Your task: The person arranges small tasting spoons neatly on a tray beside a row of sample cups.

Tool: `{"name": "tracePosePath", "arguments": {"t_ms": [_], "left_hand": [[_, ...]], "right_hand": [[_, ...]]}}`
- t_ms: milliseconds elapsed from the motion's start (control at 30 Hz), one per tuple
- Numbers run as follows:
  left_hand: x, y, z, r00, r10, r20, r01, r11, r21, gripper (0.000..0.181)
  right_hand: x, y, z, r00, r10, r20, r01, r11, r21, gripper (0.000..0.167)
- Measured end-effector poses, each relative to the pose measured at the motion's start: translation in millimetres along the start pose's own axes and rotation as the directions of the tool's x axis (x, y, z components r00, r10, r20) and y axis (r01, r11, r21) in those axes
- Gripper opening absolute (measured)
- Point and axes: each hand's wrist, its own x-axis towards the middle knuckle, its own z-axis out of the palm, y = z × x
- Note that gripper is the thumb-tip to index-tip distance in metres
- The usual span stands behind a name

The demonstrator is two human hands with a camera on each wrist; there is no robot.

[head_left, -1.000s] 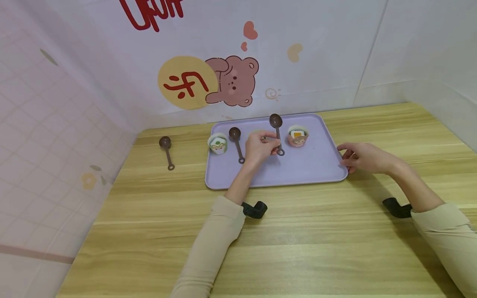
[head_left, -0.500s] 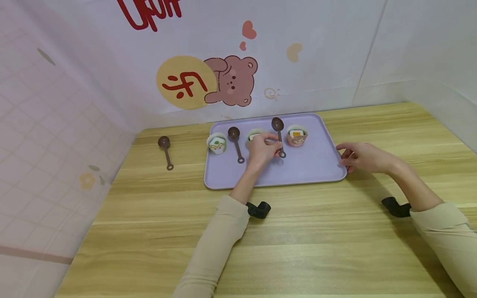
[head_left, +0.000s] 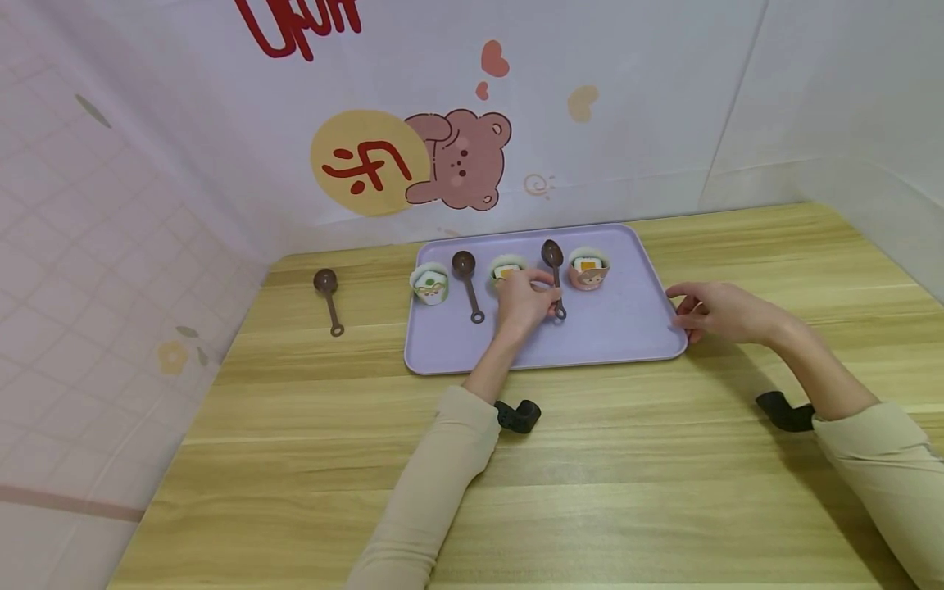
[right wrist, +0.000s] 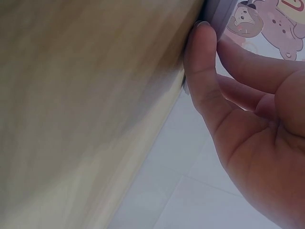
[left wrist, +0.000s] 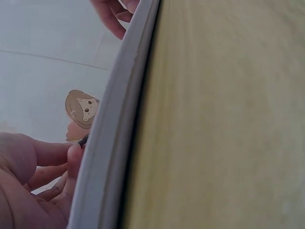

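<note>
In the head view my left hand [head_left: 525,305] pinches the handle of a brown measuring spoon [head_left: 552,254] between thumb and fingertips, low over the lilac tray [head_left: 612,332]. The left wrist view shows the pinch behind the tray's rim, with most of the spoon hidden. My right hand [head_left: 726,313] holds the tray's right edge near its front corner, thumb and fingers at the rim. Beside the held spoon stands a pink paper cup [head_left: 587,279] with a white and yellow filling. A green cup [head_left: 507,264] is partly covered by my left hand.
Another brown measuring spoon [head_left: 467,279] lies on the tray, beside a cup with a green-dotted filling [head_left: 430,287] at its left end. A third spoon [head_left: 327,297] lies on the wooden table [head_left: 310,459] left of the tray. A wall [head_left: 649,164] rises behind the table.
My left hand has moved slightly right and toward the tray's front with the measuring spoon, uncovering more of the middle cup. My right hand has stayed at the tray's edge.
</note>
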Motion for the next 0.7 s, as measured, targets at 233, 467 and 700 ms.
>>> {"name": "tracePosePath", "arguments": {"t_ms": [233, 467, 700], "left_hand": [[-1.4, -3.0, 1.8, 0.999, 0.03, -0.016, -0.029, 0.997, 0.071, 0.014], [-1.4, -2.4, 1.0, 1.0, 0.021, -0.016, -0.019, 0.993, 0.116, 0.013], [-1.1, -0.5, -0.2, 1.0, 0.026, -0.015, -0.023, 0.981, 0.191, 0.01]], "right_hand": [[0.2, 1.8, -0.3, 1.0, -0.005, -0.003, 0.005, 1.0, -0.002, 0.046], [-0.1, 0.2, -1.4, 1.0, -0.006, 0.001, 0.006, 1.0, -0.006, 0.046], [0.2, -0.8, -1.9, 1.0, -0.003, 0.004, 0.003, 1.0, 0.004, 0.046]]}}
